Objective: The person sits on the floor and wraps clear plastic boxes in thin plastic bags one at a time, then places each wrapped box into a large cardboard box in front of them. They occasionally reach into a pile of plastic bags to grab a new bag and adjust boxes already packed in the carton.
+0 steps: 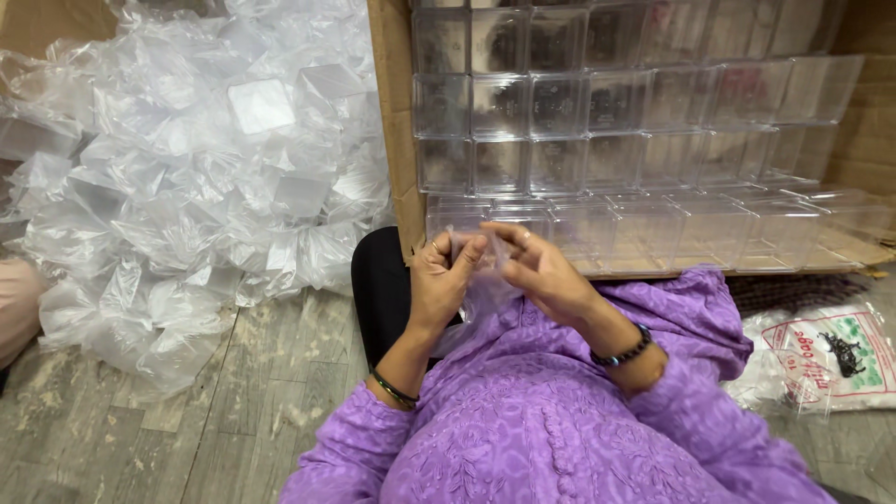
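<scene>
Your left hand (441,278) and right hand (541,271) each hold a pinching grip on one clear plastic bag (485,291), before stacked clear boxes (597,121).

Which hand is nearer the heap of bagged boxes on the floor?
Left. The left hand is on the side of the heap of bagged boxes, apart from it; the right hand is farther, in front of the cardboard carton.

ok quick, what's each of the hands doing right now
Left hand: closed, pinching the clear plastic bag.
Right hand: fingers curled, gripping the same bag from the other side.
</scene>
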